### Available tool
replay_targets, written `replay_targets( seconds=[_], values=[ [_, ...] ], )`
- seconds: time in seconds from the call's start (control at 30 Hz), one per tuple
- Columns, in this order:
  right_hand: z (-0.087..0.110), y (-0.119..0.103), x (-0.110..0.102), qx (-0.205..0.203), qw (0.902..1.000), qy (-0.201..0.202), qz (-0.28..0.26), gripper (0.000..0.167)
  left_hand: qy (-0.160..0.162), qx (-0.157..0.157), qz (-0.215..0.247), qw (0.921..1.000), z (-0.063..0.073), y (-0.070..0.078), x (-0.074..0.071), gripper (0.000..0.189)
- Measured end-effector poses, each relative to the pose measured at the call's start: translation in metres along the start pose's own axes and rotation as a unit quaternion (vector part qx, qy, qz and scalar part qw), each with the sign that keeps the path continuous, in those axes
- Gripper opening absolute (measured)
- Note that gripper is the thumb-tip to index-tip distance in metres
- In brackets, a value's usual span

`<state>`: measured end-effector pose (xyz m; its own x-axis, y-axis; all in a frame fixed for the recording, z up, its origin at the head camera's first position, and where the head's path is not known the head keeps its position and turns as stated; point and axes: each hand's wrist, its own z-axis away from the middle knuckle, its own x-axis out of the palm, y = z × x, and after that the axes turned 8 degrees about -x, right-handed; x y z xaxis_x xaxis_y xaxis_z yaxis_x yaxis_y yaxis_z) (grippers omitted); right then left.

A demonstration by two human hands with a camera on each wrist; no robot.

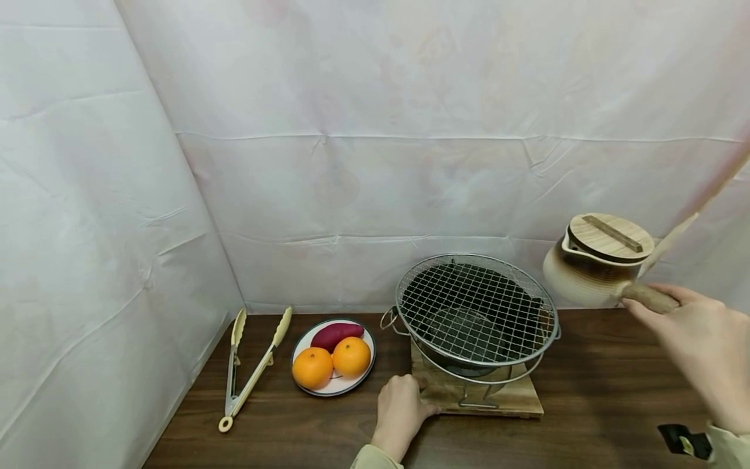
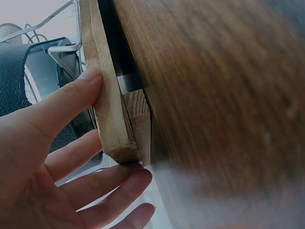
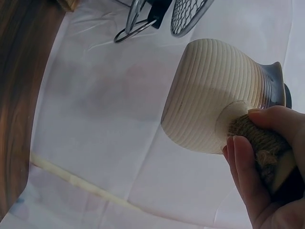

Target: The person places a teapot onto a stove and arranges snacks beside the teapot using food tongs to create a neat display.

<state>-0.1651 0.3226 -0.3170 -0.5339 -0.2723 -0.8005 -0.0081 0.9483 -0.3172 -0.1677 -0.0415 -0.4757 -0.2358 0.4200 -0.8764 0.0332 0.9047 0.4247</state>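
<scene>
In the head view my right hand (image 1: 703, 329) grips the rope-wrapped handle (image 1: 650, 298) of a cream-and-brown ceramic teapot (image 1: 577, 280). The pot hangs in the air to the right of a round grill, topped by a wooden lid (image 1: 612, 236). Its ribbed side (image 3: 209, 90) faces the right wrist camera. My left hand (image 1: 400, 410) holds the near left corner of a wooden board (image 1: 521, 398), the thumb (image 2: 86, 88) pressed on its edge and fingers around the corner. On that board stands the black grill with a wire mesh (image 1: 477, 312) over it.
Left of the grill, a plate (image 1: 368, 374) bears two oranges (image 1: 351, 356) and a purple sweet potato (image 1: 336, 335). Cream-tipped tongs (image 1: 252, 384) lie spread at the far left. White cloth (image 1: 351, 189) hangs behind the dark wooden table (image 1: 597, 384).
</scene>
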Motion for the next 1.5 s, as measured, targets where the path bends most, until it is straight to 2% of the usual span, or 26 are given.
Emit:
replay_targets(
  seconds=[0.17,0.3,0.6,0.9,1.5],
  values=[
    [-0.001,-0.009,0.003,-0.034,0.997,0.067,-0.02,0.046,-0.006,-0.003,0.003,1.0,0.001,0.0,-0.001,0.039],
    [-0.001,-0.013,0.005,-0.061,0.9936,0.092,-0.026,0.041,-0.01,-0.002,0.008,0.9999,0.002,0.0,-0.001,0.038],
    [-0.003,-0.023,0.009,-0.074,0.9932,0.086,-0.025,0.041,-0.006,0.001,0.002,1.0,0.001,0.0,-0.001,0.037],
    [-0.004,-0.035,0.012,-0.082,0.9934,0.073,-0.033,0.04,0.003,0.02,-0.005,0.9998,0.001,-0.001,0.0,0.032],
    [-0.01,-0.054,0.017,-0.105,0.9928,0.049,-0.033,0.039,0.005,0.021,-0.014,0.9997,0.001,-0.001,0.0,0.035]
  ],
)
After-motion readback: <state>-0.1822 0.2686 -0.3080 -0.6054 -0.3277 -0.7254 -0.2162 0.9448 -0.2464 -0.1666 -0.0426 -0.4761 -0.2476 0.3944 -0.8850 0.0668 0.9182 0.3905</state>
